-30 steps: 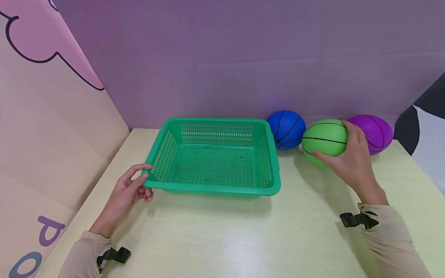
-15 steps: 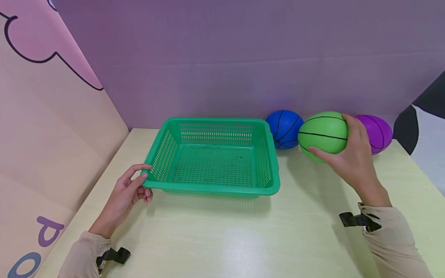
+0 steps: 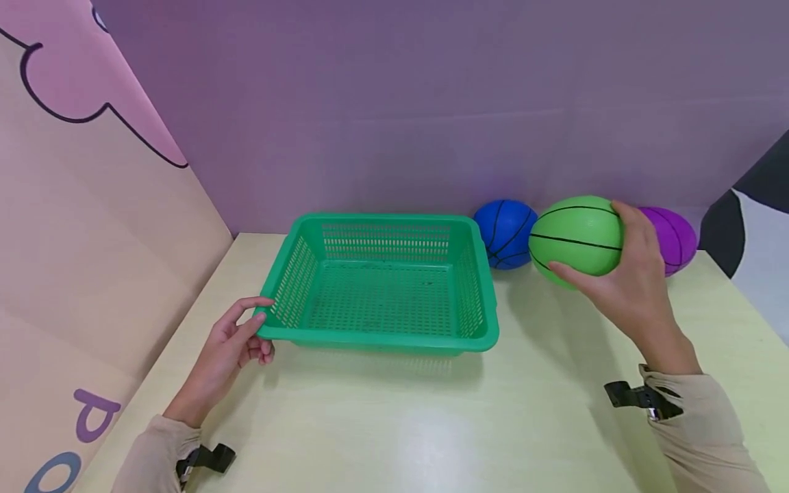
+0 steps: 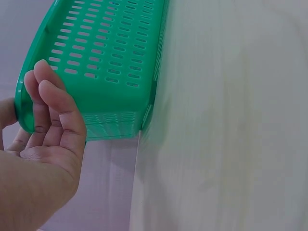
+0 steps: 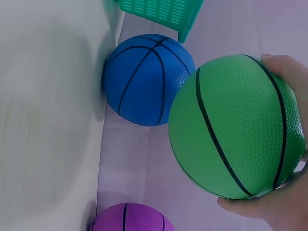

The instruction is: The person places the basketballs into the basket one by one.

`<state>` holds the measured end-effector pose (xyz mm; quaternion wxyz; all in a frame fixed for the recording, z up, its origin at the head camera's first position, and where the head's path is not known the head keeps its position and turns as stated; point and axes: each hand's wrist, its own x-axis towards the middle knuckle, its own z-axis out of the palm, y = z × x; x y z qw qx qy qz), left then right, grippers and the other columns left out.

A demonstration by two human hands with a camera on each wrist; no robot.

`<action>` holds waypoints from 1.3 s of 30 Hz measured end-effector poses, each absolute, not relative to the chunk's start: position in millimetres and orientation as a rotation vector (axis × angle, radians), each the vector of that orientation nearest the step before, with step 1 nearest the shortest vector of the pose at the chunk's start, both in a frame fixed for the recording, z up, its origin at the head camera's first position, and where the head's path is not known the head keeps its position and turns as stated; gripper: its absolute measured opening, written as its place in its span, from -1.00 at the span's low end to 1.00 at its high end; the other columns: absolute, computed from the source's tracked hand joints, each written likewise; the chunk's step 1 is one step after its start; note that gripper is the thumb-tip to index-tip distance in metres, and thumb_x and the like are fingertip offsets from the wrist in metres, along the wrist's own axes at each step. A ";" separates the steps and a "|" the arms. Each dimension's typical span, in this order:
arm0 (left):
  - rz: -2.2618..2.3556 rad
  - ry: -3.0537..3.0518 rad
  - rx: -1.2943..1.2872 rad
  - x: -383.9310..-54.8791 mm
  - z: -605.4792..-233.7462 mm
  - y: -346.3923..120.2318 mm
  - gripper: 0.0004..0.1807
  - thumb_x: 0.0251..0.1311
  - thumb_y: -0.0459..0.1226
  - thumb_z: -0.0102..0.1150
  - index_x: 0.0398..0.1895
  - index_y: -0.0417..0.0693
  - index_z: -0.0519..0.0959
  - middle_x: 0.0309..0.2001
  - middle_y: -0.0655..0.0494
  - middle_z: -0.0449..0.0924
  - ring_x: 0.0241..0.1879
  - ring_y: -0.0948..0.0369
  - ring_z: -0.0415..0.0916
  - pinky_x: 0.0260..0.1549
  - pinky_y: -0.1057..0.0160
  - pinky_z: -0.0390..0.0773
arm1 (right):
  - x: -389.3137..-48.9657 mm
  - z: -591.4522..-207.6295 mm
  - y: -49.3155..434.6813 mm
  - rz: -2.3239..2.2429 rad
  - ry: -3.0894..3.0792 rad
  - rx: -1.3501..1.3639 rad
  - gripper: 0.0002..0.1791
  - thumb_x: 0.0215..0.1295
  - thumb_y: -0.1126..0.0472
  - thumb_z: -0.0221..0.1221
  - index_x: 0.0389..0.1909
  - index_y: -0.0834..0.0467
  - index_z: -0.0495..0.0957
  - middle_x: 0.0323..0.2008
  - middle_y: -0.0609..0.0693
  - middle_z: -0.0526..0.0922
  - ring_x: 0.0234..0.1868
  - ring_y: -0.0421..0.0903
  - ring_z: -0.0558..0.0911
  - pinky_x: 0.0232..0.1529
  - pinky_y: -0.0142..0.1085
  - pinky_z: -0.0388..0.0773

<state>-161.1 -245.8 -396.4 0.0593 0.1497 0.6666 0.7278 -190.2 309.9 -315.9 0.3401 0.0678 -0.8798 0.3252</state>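
Note:
My left hand (image 3: pixel 228 349) pinches the near left corner of a green plastic basket (image 3: pixel 394 338), thumb on the rim and forefinger over its edge. In the left wrist view, the other fingers (image 4: pixel 62 103) lie curled against the outside of the slotted wall. My right hand (image 3: pixel 635 287) grips a light green toy basketball (image 3: pixel 576 236) with black lines, thumb and fingers spread round its right side. The right wrist view shows this ball (image 5: pixel 231 125) held above the table, in front of a blue basketball (image 5: pixel 144 79). A purple basketball (image 3: pixel 672 239) sits behind the right hand, partly hidden.
The pale wooden table (image 3: pixel 370 424) backs onto a purple wall (image 3: pixel 394 109). At the left stands a cream panel (image 3: pixel 92 260) with pink shapes and letters. The blue ball rests right beside the basket's right end.
The green ball has been lifted off the table in my right hand and now hides more of the purple ball. My left hand keeps its grip on the basket corner.

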 end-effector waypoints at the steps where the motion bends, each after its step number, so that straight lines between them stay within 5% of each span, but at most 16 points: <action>1: 2.202 2.023 0.456 -161.0 -396.7 -245.8 -0.66 0.57 -0.24 -0.15 0.30 -0.15 0.28 -0.57 0.07 0.57 -0.57 0.17 0.53 -0.48 0.30 0.58 | -190.4 -316.0 309.8 0.846 -2.282 0.178 0.17 -0.22 0.16 0.60 0.48 0.02 0.17 0.36 0.11 0.31 0.34 0.11 0.31 0.12 0.31 0.32; 14: 2.190 2.072 0.467 -159.8 -399.1 -249.2 -0.64 0.57 -0.23 -0.16 0.32 -0.14 0.28 -0.55 0.06 0.58 -0.56 0.16 0.58 -0.49 0.29 0.61 | -192.5 -319.8 302.6 0.883 -2.233 0.196 0.19 -0.27 0.18 0.62 0.48 -0.05 0.19 0.34 0.05 0.35 0.31 0.05 0.35 0.13 0.22 0.34; 25: 2.173 2.107 0.452 -159.7 -403.8 -244.6 -0.62 0.57 -0.19 -0.15 0.32 -0.14 0.28 -0.54 0.04 0.59 -0.56 0.14 0.61 -0.49 0.27 0.63 | -190.4 -326.0 303.1 0.882 -2.190 0.197 0.20 -0.31 0.18 0.63 0.47 -0.13 0.22 0.34 -0.02 0.38 0.29 -0.04 0.38 0.17 -0.21 0.32; 34: 2.160 2.138 0.477 -157.5 -401.7 -245.7 -0.64 0.58 -0.21 -0.17 0.32 -0.13 0.27 -0.54 0.03 0.59 -0.56 0.12 0.61 -0.49 0.25 0.64 | -190.6 -320.7 300.0 0.858 -2.174 0.252 0.21 -0.33 0.18 0.63 0.47 -0.07 0.23 0.33 0.01 0.39 0.29 -0.03 0.38 0.17 -0.19 0.33; 39: 2.147 2.158 0.490 -157.6 -399.9 -244.9 -0.63 0.58 -0.22 -0.17 0.32 -0.18 0.26 -0.54 0.02 0.59 -0.56 0.12 0.61 -0.49 0.25 0.64 | -187.0 -315.6 297.7 0.846 -2.162 0.265 0.21 -0.34 0.19 0.63 0.46 -0.05 0.24 0.33 0.02 0.39 0.29 -0.03 0.38 0.16 -0.38 0.29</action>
